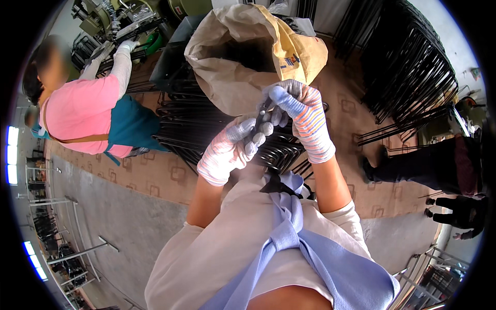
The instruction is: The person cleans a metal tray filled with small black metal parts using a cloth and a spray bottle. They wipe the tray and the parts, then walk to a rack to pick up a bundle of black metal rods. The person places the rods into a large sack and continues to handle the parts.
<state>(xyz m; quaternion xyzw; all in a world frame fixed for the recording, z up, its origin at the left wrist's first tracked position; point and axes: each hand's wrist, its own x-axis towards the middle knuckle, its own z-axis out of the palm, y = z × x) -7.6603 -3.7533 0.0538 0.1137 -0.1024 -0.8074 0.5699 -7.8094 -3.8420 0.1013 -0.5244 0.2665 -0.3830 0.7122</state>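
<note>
Both of my hands wear striped knitted gloves with grey fingers, raised in front of my chest. Between them is a small, dark, elongated part (pixel 260 120), too small to name more closely. My left hand (pixel 233 147) closes its thumb and fingers around the lower end of it. At its upper end, my right hand (pixel 299 108) pinches it, the fingers curled over and hiding some of it. Beyond the hands stands a large open paper sack (pixel 217 77), its inside dark. Below them lies a stack of bent black metal tubes (pixel 194 121).
A dark bin (pixel 175 44) stands behind the sack. At left, a person in a pink top (pixel 85 111) works by machinery. Tall stacks of black metal frames (pixel 408 62) stand at right, near another person's dark-trousered legs (pixel 418 165). Metal racks (pixel 77 253) line the lower left.
</note>
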